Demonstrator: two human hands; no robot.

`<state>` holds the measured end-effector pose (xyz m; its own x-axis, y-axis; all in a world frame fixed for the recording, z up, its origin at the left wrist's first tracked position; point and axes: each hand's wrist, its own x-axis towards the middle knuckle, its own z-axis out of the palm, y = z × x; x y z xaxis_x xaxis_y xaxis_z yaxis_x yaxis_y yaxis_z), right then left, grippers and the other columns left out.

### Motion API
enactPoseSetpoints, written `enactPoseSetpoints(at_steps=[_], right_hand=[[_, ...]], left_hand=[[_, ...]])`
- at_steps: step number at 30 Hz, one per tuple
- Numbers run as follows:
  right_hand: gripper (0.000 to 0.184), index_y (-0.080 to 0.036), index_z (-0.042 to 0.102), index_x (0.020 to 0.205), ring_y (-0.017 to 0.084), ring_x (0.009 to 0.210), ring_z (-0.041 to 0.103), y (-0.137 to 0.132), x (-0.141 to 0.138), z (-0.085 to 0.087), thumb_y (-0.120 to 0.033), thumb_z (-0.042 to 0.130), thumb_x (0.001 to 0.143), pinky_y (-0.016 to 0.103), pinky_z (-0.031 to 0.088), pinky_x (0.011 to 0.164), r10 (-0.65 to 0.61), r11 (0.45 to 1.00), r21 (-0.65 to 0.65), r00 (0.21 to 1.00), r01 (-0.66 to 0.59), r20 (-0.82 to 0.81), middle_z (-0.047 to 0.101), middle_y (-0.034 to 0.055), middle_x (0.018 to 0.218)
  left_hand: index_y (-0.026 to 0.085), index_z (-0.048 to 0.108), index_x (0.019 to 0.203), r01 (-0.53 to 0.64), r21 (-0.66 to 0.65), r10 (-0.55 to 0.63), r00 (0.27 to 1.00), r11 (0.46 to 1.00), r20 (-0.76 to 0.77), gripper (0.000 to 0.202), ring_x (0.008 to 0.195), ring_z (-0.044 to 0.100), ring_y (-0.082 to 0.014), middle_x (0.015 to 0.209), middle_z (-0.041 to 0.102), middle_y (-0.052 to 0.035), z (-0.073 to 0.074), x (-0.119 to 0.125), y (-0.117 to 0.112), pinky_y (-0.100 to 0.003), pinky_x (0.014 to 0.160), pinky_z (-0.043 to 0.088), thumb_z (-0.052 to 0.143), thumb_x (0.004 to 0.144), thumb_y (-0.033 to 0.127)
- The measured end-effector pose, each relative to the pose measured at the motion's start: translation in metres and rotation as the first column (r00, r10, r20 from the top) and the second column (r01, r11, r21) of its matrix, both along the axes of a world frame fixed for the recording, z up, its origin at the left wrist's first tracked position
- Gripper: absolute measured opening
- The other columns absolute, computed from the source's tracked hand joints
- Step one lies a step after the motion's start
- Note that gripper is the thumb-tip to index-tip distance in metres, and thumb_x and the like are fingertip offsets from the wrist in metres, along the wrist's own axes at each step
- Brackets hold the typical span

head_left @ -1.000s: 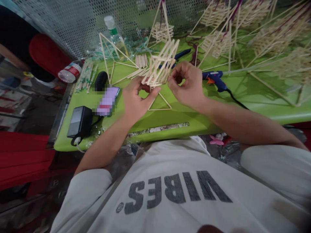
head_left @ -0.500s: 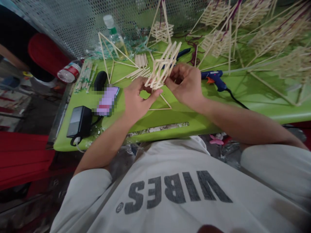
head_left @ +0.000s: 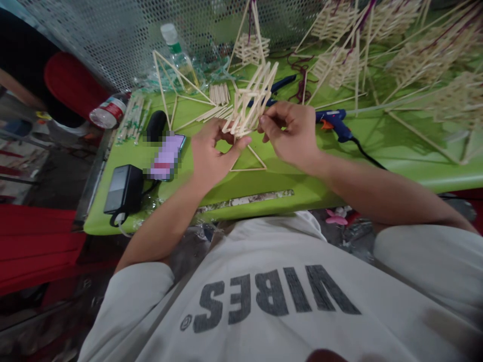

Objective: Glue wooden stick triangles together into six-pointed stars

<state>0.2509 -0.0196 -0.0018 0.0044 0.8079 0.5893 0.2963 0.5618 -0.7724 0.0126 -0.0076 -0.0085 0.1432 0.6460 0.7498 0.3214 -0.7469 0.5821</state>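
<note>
A small lattice frame of thin wooden sticks (head_left: 252, 103) is tilted above the table, its lower end gripped between the thumb and fingers of my left hand (head_left: 212, 153). Just right of the frame, the fingers of my right hand (head_left: 293, 131) are pinched together; anything between them is too small to make out. Below the frame a triangle of sticks (head_left: 249, 170) lies on the green table (head_left: 313, 188). Behind it are a bundle of short sticks (head_left: 219, 94) and a dark blue-handled tool (head_left: 283, 83), partly hidden. A blue glue gun (head_left: 334, 123) rests beside my right hand.
Finished stick pyramids (head_left: 339, 70) crowd the right and back. On the left are a phone (head_left: 166, 157), a black power bank (head_left: 124, 188), wrapped sticks (head_left: 132, 118) and a bottle lying down (head_left: 109, 111). An upright bottle (head_left: 181, 58) stands behind. A person's arm (head_left: 20, 90) shows far left.
My right hand has drawn slightly right, away from the stick frame, with its fingertips now apart from it. My left hand keeps its hold, and the frame has shifted only a little.
</note>
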Motion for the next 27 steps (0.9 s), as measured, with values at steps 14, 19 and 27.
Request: enactPoseSetpoints(at_steps=[14, 19, 27], right_hand=[[0.049, -0.033, 0.066, 0.084, 0.023, 0.064, 0.055, -0.001, 0.005, 0.014, -0.070, 0.082, 0.114, 0.048, 0.053, 0.068, -0.127, 0.984, 0.136, 0.989, 0.117, 0.070, 0.065, 0.0006, 0.074], [0.050, -0.037, 0.066, 0.091, 0.025, 0.070, 0.058, 0.005, 0.007, 0.012, -0.078, 0.080, 0.116, 0.048, 0.057, 0.070, -0.098, 0.988, 0.116, 0.995, 0.098, -0.006, 0.068, 0.0011, 0.079], [0.076, -0.030, 0.077, 0.103, 0.015, 0.056, 0.062, 0.009, 0.005, 0.010, -0.105, 0.084, 0.101, 0.035, 0.051, 0.047, 0.198, 0.976, -0.070, 0.973, -0.206, -0.116, 0.075, 0.0003, 0.084]], left_hand=[[0.028, 0.091, 0.117, 0.290, -0.082, -0.255, 0.921, 0.954, 0.294, 0.046, 0.069, 0.075, -0.0104, 0.091, 0.080, 0.0014, -0.002, 0.000, 0.014, -0.024, 0.065, 0.063, 0.107, 0.103, 0.069], [0.031, 0.094, 0.118, 0.340, -0.095, -0.287, 0.889, 0.936, 0.357, 0.039, 0.072, 0.077, -0.0111, 0.090, 0.079, 0.0015, -0.002, -0.001, 0.017, -0.025, 0.067, 0.066, 0.106, 0.106, 0.067], [0.032, 0.092, 0.113, 0.361, -0.298, -0.225, 0.886, 0.884, 0.406, 0.062, 0.073, 0.075, -0.0121, 0.089, 0.077, 0.0024, 0.002, -0.001, 0.016, -0.026, 0.067, 0.067, 0.108, 0.092, 0.087]])
